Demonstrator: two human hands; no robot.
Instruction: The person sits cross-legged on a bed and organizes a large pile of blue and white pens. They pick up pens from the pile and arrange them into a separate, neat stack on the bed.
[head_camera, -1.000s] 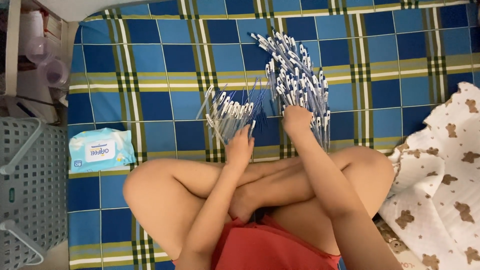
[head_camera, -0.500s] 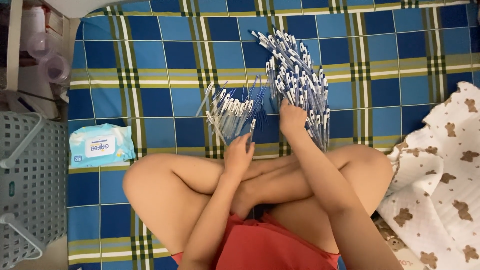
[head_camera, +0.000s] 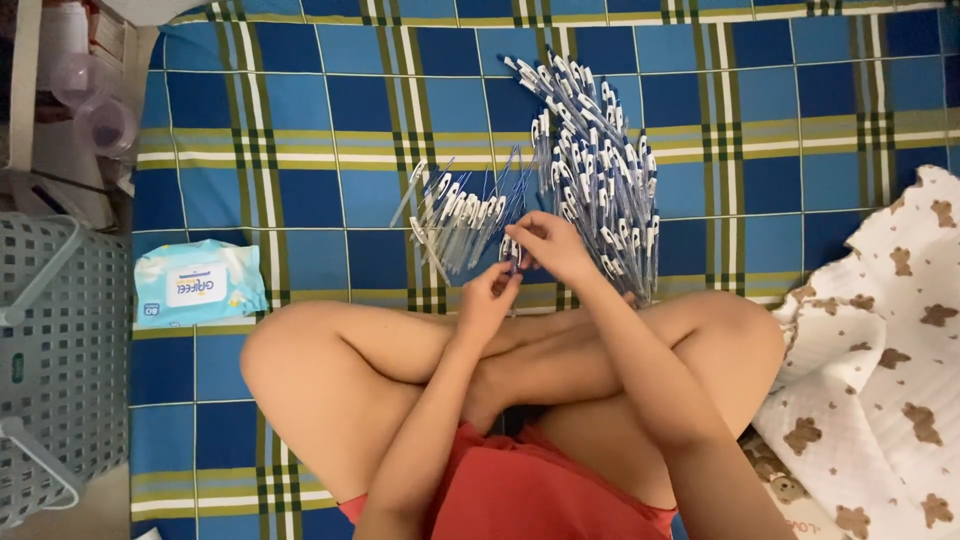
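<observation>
Meeting now above the mat (head_camera: 300, 120), where a second ago they were reaching apart, the left hand (head_camera: 487, 297) and right hand (head_camera: 548, 245) are together pinching one pen (head_camera: 513, 255) between the small pile (head_camera: 460, 215) and large pile (head_camera: 595, 165).

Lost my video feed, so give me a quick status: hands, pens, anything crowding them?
Left hand and right hand together on one pen. Small pen pile left, big pen pile right, both on the checked mat. Nothing blocking.
</observation>
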